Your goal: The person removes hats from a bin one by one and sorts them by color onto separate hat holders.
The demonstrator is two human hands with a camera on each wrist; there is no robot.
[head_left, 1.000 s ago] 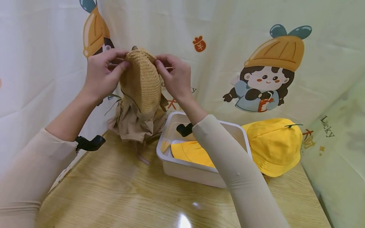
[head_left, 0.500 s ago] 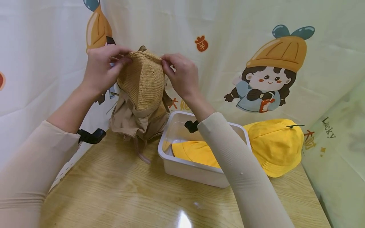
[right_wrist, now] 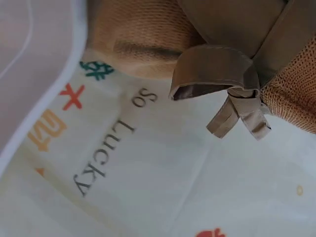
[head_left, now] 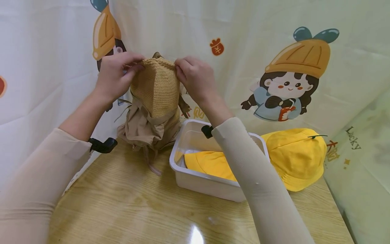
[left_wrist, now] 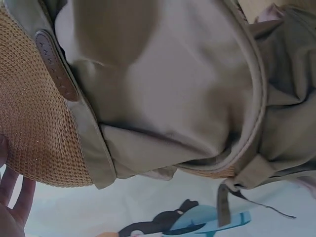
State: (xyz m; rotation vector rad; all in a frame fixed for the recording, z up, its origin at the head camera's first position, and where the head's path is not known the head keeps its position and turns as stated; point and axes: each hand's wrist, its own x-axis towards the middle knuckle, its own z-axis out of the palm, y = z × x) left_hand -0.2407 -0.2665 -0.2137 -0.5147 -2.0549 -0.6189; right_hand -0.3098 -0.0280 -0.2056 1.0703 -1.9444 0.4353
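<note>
In the head view a tan sun hat (head_left: pixel 166 89) with a woven part on top and khaki cloth hanging below stands over the far left of the table. My left hand (head_left: pixel 114 78) pinches the upper left edge of the woven part; my right hand (head_left: pixel 196 79) pinches its upper right edge. The left wrist view shows a brown label (left_wrist: pixel 57 65) on the cloth band and part of my left hand (left_wrist: pixel 16 205) at the woven edge. A cloth bow (right_wrist: pixel 232 91) appears in the right wrist view, where my right hand is out of sight.
A white plastic bin (head_left: pixel 207 188) stands right of the sun hat, with a yellow cloth item (head_left: pixel 207 164) inside, partly hidden by my right sleeve. A yellow bucket hat (head_left: pixel 295 157) sits right of the bin. Printed curtains (head_left: pixel 237 61) border the wooden table (head_left: pixel 131 203).
Both hands and the woven part have shifted slightly right in the head view. My hands have moved a little farther apart, spreading the woven edge. The bin and yellow hat stay put.
</note>
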